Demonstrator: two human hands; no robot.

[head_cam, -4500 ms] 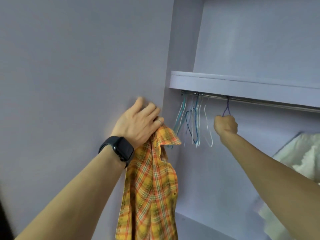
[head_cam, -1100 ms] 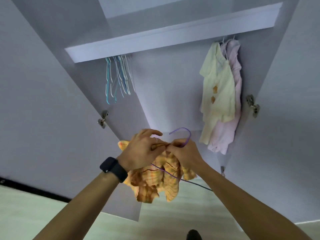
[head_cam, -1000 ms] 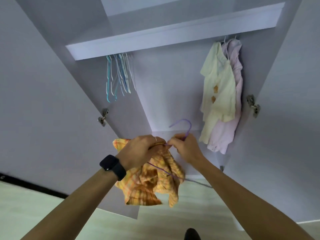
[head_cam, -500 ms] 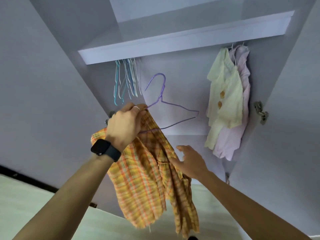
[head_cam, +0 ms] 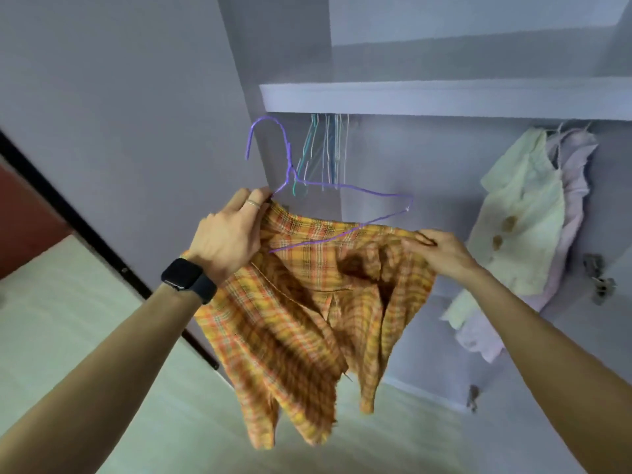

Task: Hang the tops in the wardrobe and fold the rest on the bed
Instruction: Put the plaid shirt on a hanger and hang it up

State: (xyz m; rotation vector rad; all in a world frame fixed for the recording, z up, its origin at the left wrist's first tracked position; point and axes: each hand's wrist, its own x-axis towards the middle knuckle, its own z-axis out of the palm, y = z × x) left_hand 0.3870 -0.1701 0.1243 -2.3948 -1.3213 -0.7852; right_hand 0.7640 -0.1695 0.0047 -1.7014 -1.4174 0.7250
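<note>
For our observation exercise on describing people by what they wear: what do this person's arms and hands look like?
The left forearm and right forearm are bare; no sleeves show. The left hand has a thin silver ring on one finger, and a black smartwatch with a rectangular face and black band circles that wrist. The right hand shows no ring or watch.

Soft, cool light was even; dim shadow sat beneath the shelf (head_cam: pixel 444 97). Motion blur softened the plaid shirt (head_cam: pixel 290 323), and wide-angle distortion slanted straight lines.
</note>
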